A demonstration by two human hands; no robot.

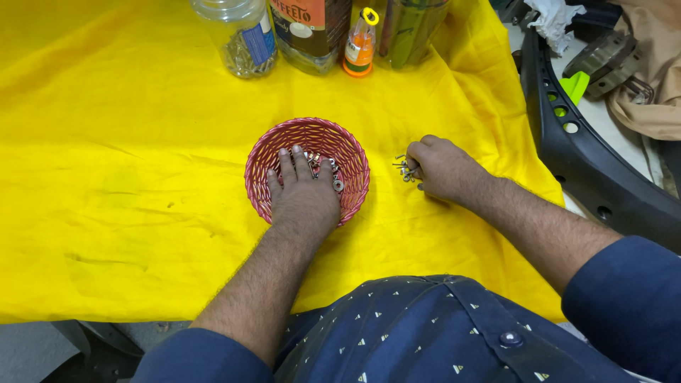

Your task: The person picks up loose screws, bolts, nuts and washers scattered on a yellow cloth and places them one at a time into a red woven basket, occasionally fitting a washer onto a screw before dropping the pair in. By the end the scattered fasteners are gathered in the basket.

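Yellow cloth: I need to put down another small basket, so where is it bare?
The yellow cloth lies bare across its whole left side, from the round pink woven basket out to the left edge, and along the near edge. It is crowded at the back, by the clear plastic jars and small orange bottle, and right of the basket, where the right hand covers small metal screws.

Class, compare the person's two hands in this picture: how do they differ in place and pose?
The left hand lies inside the pink woven basket, fingers spread flat over small metal parts; the right hand rests outside it on the yellow cloth. The left hand is open, while the right hand is curled around a few small screws. Both are bare and touch metal hardware.
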